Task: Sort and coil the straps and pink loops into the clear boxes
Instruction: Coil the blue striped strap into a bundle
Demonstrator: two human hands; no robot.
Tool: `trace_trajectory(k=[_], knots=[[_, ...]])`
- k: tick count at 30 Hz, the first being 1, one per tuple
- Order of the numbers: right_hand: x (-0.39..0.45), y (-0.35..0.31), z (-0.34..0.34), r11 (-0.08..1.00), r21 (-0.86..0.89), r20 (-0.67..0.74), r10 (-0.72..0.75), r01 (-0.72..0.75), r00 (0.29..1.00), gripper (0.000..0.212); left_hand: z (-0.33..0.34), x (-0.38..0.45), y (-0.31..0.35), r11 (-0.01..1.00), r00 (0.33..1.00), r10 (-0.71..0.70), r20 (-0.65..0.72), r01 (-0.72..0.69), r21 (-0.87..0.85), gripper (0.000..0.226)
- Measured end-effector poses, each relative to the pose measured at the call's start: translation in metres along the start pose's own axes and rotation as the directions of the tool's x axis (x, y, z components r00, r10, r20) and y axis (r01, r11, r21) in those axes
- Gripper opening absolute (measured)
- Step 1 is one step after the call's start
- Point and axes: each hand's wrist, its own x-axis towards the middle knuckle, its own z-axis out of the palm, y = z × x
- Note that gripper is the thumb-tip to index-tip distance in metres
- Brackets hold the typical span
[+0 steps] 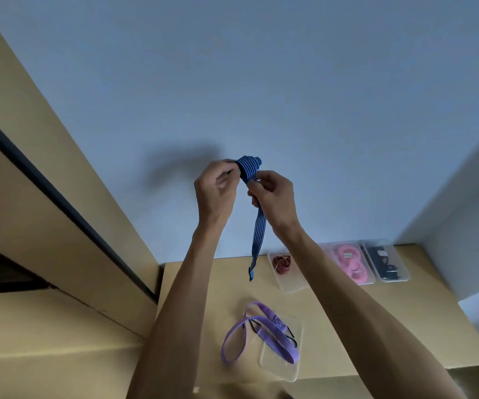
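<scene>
A: What's on the table (192, 283)?
B: Three clear boxes (344, 266) along its far edge, holding a red coil, pink loops (350, 264), black straps. Nearer lies a purple strap (261, 331).
A: And above the table?
B: The blue strap (257, 223), raised. Left hand (215, 188) pinches its coiled top; right hand (274, 194) grips just below, tail hanging.

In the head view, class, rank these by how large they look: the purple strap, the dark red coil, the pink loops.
1. purple strap, clearly largest, though it lies nearest the camera.
2. pink loops, in their clear box.
3. dark red coil, smallest.
</scene>
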Motion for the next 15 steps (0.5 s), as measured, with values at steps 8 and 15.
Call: trace_trajectory(k=[8, 15], knots=[[-0.012, 0.014, 0.004, 0.735, -0.673, -0.019, -0.129, 0.083, 0.991, 0.035, -0.001, -0.021, -0.016, 0.915, 0.994, 0.004, 0.106, -0.047, 0.401, 0.011], [-0.007, 0.008, -0.020, 0.726, -0.647, 0.192, -0.140, 0.233, 0.971, 0.031, -0.017, -0.038, -0.024, 0.895, 0.932, -0.172, 0.319, 0.012, 0.446, 0.018]])
